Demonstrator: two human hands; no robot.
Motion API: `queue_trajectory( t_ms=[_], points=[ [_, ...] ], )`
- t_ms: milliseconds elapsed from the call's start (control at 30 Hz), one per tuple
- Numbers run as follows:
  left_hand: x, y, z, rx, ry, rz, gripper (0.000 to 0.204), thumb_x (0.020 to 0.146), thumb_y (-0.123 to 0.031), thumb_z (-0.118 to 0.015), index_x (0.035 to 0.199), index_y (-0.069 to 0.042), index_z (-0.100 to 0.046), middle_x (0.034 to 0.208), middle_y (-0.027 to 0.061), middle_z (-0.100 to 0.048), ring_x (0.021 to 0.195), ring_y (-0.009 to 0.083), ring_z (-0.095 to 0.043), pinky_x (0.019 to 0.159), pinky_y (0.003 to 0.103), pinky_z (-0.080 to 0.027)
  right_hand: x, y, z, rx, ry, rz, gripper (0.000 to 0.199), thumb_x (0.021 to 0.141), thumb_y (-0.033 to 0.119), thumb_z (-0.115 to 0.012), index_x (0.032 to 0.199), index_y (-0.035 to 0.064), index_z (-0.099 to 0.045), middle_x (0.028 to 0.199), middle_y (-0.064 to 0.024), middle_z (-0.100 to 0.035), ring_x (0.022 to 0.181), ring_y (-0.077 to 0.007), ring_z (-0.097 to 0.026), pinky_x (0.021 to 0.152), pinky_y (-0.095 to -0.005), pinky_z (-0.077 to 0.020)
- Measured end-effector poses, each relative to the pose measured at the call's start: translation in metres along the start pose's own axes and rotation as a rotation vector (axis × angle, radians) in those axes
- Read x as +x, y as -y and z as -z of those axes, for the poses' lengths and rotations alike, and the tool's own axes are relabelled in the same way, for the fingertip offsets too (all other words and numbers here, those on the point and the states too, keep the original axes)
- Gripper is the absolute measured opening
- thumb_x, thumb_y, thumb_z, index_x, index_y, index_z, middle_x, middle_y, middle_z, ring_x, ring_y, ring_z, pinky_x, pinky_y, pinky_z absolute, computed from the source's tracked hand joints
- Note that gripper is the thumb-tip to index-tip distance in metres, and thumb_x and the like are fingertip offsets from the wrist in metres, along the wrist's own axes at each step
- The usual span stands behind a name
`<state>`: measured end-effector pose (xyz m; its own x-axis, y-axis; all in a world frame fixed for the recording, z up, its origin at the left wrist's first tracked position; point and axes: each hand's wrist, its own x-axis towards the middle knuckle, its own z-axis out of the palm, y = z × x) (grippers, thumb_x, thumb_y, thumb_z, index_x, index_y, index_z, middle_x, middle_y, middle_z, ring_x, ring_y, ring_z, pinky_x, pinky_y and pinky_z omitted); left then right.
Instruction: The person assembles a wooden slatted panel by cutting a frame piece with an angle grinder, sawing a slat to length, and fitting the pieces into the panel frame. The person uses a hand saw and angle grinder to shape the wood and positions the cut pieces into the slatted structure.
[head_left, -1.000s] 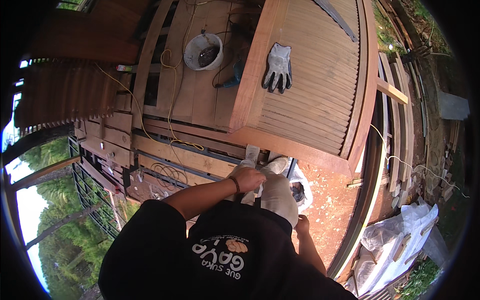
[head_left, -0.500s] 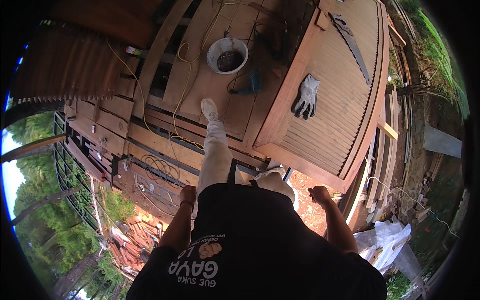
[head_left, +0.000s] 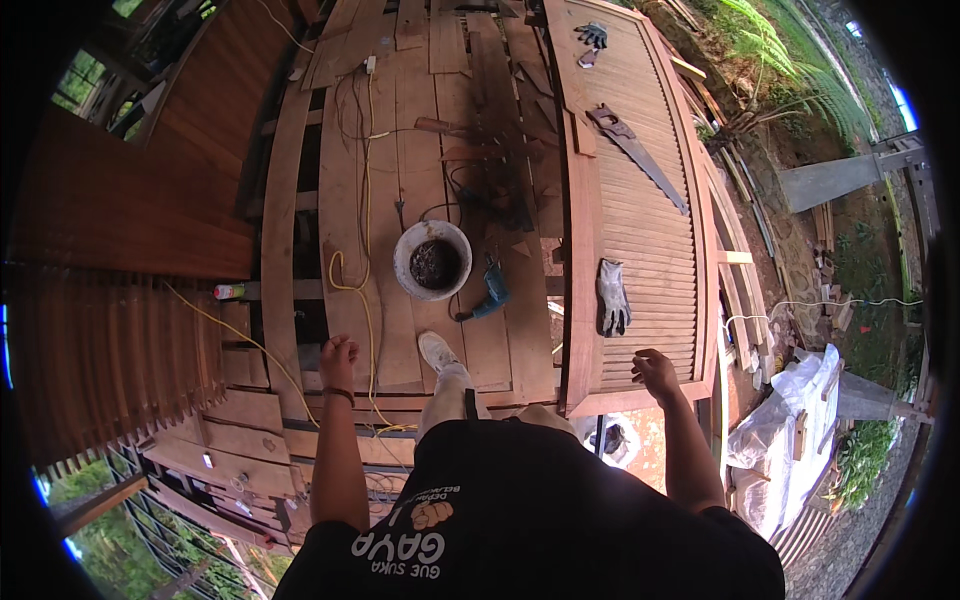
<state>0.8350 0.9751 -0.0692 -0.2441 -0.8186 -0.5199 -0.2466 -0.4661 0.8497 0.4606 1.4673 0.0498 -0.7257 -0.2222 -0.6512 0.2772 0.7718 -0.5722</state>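
My left hand (head_left: 338,362) hangs over the wooden planks, fingers loosely bent and apart, with nothing in it. Over the near end of a slatted wooden panel (head_left: 650,232) my right hand (head_left: 655,372) is held out, also empty, its fingers apart. Just beyond the right hand a grey-and-black work glove (head_left: 613,297) lies on the slats. Farther up the panel rest a handsaw (head_left: 640,160) and another dark glove (head_left: 592,36). A blue power drill (head_left: 490,293) lies on the planks beside a whitish bucket (head_left: 433,260) with dark contents.
A yellow cord (head_left: 368,200) runs along the planks between my left hand and the bucket. Dark gaps (head_left: 310,230) open between boards on the left. Wood offcuts (head_left: 470,140) lie farther ahead. Plastic sheeting (head_left: 790,430) covers a pile at the right.
I have stepped forward onto the planks; the bucket, drill and panel now appear nearer. Both hands have moved outward and forward, and their fingers have loosened.
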Motion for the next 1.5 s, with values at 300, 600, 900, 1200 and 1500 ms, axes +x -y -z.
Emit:
queue_trajectory(
  t_ms=[300, 600, 900, 1200, 1500],
  points=[
    [0.071, 0.043, 0.022, 0.595, 0.276, 0.462, 0.022, 0.088, -0.023, -0.060, 0.103, -0.007, -0.062, 0.088, 0.0075, -0.070, 0.076, 0.0186, -0.069, 0.055, 0.030, -0.049, -0.076, -0.104, -0.077, 0.363, -0.259, -0.511, 0.027, 0.087, 0.014, -0.061, 0.106, -0.0056, -0.060, 0.078, -0.0132, -0.064, 0.062, -0.0223, -0.065, 0.055, -0.0327, -0.0531],
    [0.104, 0.015, 0.019, 0.497, 0.172, 0.492, 0.027, 0.091, -0.025, -0.056, 0.111, -0.007, -0.060, 0.094, 0.0071, -0.069, 0.083, 0.0190, -0.066, 0.070, 0.038, -0.047, -0.057, -0.053, -0.121, -0.190, -0.037, -0.645, 0.045, 0.080, 0.030, -0.069, 0.102, -0.0081, -0.064, 0.094, -0.0218, -0.069, 0.075, -0.0310, -0.070, 0.063, -0.0389, -0.0551],
    [0.110, -0.005, -0.049, 0.280, -0.019, 0.606, 0.029, 0.092, -0.024, -0.057, 0.113, -0.003, -0.060, 0.098, 0.0139, -0.068, 0.086, 0.0269, -0.067, 0.071, 0.042, -0.050, 0.319, 0.199, -0.006, -0.231, -0.243, 0.083, 0.049, 0.080, 0.026, -0.060, 0.123, 0.0014, -0.059, 0.096, -0.0235, -0.069, 0.097, -0.0351, -0.067, 0.084, -0.0425, -0.0522],
    [0.048, -0.114, -0.202, 0.728, 0.260, 0.621, 0.029, 0.095, -0.020, -0.061, 0.110, 0.004, -0.061, 0.093, 0.0155, -0.069, 0.090, 0.0245, -0.068, 0.080, 0.032, -0.056, 0.647, 0.437, 0.012, -0.300, -0.299, 0.396, 0.059, 0.086, 0.045, -0.063, 0.138, 0.0177, -0.051, 0.134, -0.0258, -0.051, 0.128, -0.0386, -0.046, 0.102, -0.0423, -0.0426],
    [0.105, -0.194, -0.300, 0.721, 0.261, 0.518, 0.028, 0.096, -0.021, -0.060, 0.110, 0.003, -0.063, 0.097, 0.0138, -0.069, 0.092, 0.0223, -0.067, 0.081, 0.031, -0.055, 0.745, 0.501, -0.016, -0.185, -0.236, 0.145, 0.071, 0.092, 0.064, -0.043, 0.145, 0.0168, -0.040, 0.159, -0.0199, -0.014, 0.141, -0.0502, -0.019, 0.109, -0.0648, -0.0243]
  ],
)
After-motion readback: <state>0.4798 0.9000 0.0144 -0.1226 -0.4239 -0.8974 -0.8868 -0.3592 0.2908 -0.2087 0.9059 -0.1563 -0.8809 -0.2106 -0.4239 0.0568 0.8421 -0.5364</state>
